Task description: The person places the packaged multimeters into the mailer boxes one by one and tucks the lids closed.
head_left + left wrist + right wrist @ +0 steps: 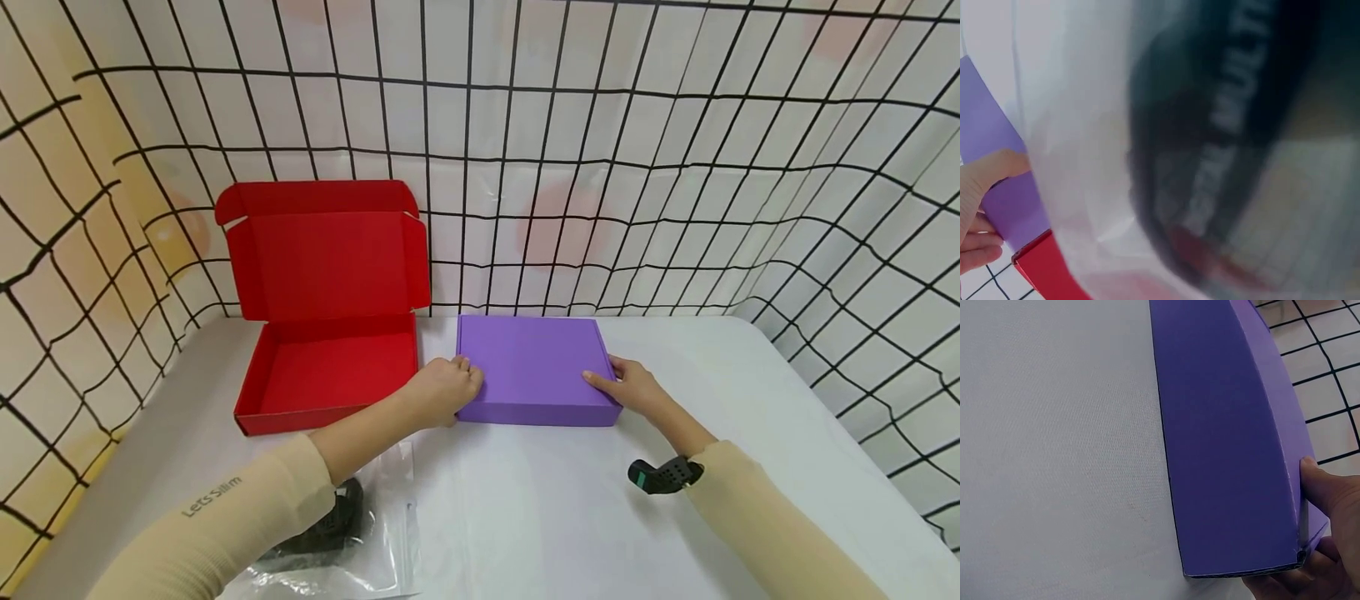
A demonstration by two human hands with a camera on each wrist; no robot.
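Observation:
A closed purple cardboard box [532, 358] lies flat on the white table, its lid down. My left hand [444, 390] grips the box's left side with curled fingers; in the left wrist view, its thumb lies against the purple cardboard [1016, 200]. On the opposite side, my right hand [630, 385] holds the right edge near the front corner. The right wrist view has that thumb on the top and the fingers curled round the side below the corner of the box [1222, 456].
Left of the purple box stands an open red box [330, 358], its lid raised against the black wire grid [468, 125]. A clear plastic bag [390, 517] with a black item marked "MULTI" lies under my left forearm. White table surface [510, 508] stretches in front of the purple box.

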